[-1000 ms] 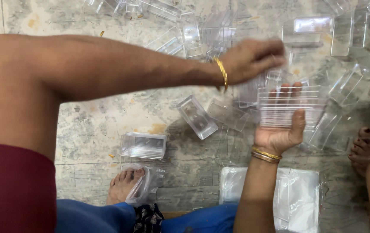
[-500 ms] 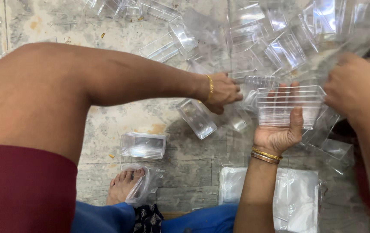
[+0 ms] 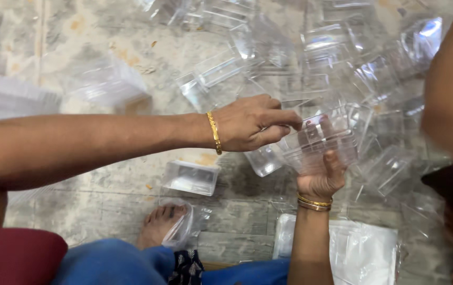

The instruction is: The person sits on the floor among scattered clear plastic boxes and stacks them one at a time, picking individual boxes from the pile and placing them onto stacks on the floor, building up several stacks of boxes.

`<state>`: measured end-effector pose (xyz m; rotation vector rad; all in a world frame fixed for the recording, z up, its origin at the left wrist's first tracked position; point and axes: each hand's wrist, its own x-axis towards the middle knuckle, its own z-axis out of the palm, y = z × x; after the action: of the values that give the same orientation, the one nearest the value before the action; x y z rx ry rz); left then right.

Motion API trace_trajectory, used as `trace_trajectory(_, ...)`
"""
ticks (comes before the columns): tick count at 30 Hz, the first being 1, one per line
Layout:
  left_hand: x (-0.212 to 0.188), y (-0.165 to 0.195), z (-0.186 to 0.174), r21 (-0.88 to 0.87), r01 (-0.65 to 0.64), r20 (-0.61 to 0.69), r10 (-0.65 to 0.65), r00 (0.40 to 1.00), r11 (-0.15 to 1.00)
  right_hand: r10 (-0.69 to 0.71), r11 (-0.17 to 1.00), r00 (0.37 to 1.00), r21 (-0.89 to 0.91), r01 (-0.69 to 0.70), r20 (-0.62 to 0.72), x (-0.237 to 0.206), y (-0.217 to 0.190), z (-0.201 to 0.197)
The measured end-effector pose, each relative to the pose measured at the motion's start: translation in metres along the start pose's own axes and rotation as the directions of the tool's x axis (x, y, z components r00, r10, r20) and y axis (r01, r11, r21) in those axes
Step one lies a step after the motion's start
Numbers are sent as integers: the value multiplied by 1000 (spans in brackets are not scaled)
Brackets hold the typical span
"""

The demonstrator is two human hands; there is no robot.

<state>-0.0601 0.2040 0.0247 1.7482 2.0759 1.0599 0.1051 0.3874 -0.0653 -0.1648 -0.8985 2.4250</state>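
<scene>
The right hand (image 3: 318, 177) cradles a stack of clear plastic boxes (image 3: 318, 145) from below, its grip clamped on it at centre frame; the left hand (image 3: 250, 124) pinches the stack's rim at its 9 o'clock. The slick stack could slip or tip. Motion blur and overlapping clear walls hide the count. Another person's arm (image 3: 450, 84) is cut off at 3 o'clock.

Floor (image 3: 105, 174) lies bare only at 9 o'clock, beneath the left forearm, up to a single clear box (image 3: 191, 177) just beside the bare foot (image 3: 159, 224). From 12 to 3 o'clock a dense heap of clear boxes (image 3: 332, 58) blocks passage. Another person's arm (image 3: 450, 89) closes the 3 o'clock edge. Plastic bags (image 3: 361, 250) cover the floor at 5 o'clock.
</scene>
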Motion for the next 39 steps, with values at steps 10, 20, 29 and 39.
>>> trace_trajectory(10, -63, 28, 2, -139, -39, -251, 3, 968, 989, 217, 974, 963, 33, -225, 162, -20, 15, 24)
trace_trajectory(20, -129, -122, 30, -463, 855, -551, -831, -71, 234, 261, 961, 947, 38, -273, 187, -23, 17, 38)
trace_trajectory(29, -90, 7, -4, -658, 427, -142, -659, 739, 620, 255, 965, 955, -104, -241, 150, -32, 32, 61)
trace_trajectory(39, -124, 74, -17, -618, 360, -110, -530, 841, 699, 262, 965, 929, -87, -248, 261, -58, 25, 100)
